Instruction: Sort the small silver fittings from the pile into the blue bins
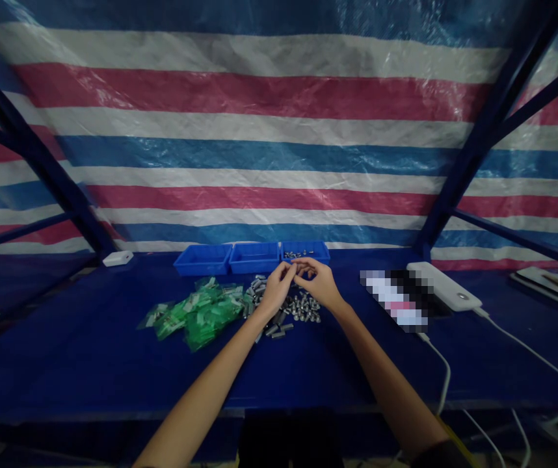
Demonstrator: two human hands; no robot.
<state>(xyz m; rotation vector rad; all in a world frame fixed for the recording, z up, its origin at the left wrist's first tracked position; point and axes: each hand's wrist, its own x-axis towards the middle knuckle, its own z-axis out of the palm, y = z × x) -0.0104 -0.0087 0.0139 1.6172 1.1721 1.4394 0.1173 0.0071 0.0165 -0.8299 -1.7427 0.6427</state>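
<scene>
My left hand [278, 286] and my right hand [322, 283] meet at the fingertips over the middle of the blue table. Both are closed in a pinch, and whatever lies between the fingers is too small to make out. Beneath them is a pile of short metal cylinders [279, 330], partly hidden by my left hand. Small rounded metal pieces [304, 308] lie heaped under my right wrist. Just beyond my fingers stands a blue bin [326, 252] with small metal parts in it. Green-printed clear plastic bags [211, 314] are heaped left of the metal pieces.
Two more blue bins [204, 268] stand in a row at the back. To the right lie a phone [396, 302] and a white power bank [447, 287] with cables. A white box [118, 259] sits at back left. Blue frame posts [459, 175] flank the table [127, 377].
</scene>
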